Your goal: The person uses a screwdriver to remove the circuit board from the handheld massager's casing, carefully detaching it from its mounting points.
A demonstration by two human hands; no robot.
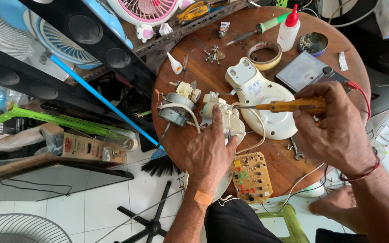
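My left hand [210, 150] presses down on a white plastic fan part [225, 118] on the round wooden table [203, 67], index finger stretched along it. My right hand [336, 126] grips a screwdriver with an amber handle [289, 106], held level, its metal tip pointing left at the white part. A cream fan base cover [260, 96] lies just behind the screwdriver. A small electric motor [176, 108] with wires sits left of the white part. A yellow circuit board [251, 177] lies at the table's near edge.
Farther back on the table: a roll of tape [265, 55], a red-capped squeeze bottle [289, 29], a green-handled soldering iron [257, 30], a multimeter [309, 72], loose screws [212, 55]. Black speakers [95, 40], fans and a blue-handled broom [104, 101] crowd the left.
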